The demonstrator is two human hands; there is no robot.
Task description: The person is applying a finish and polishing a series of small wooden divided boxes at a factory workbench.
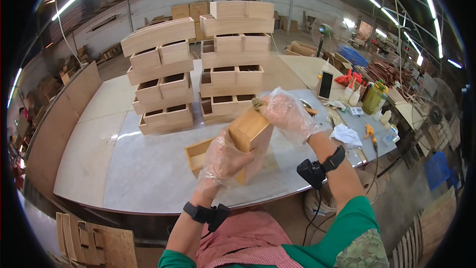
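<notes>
A small wooden drawer [253, 128], its upper face a glossy honey colour, is tilted up on the table in front of me. My left hand [224, 158], in a clear plastic glove, grips its near left side. My right hand [286, 113], gloved the same way, is closed on a brownish rag [257, 103] at the drawer's far top edge. Just left of my left hand lies a paler open wooden tray [197, 155], partly covered by that hand. The drawer's lower part is partly hidden behind my left hand.
Two tall stacks of pale wooden drawer boxes [163, 87] [233, 57] stand at the back. On the right are a phone [325, 85], a white cloth [346, 135], a green bottle [375, 97], small white bottles [354, 97] and an orange-tipped air gun [370, 131] with its hose.
</notes>
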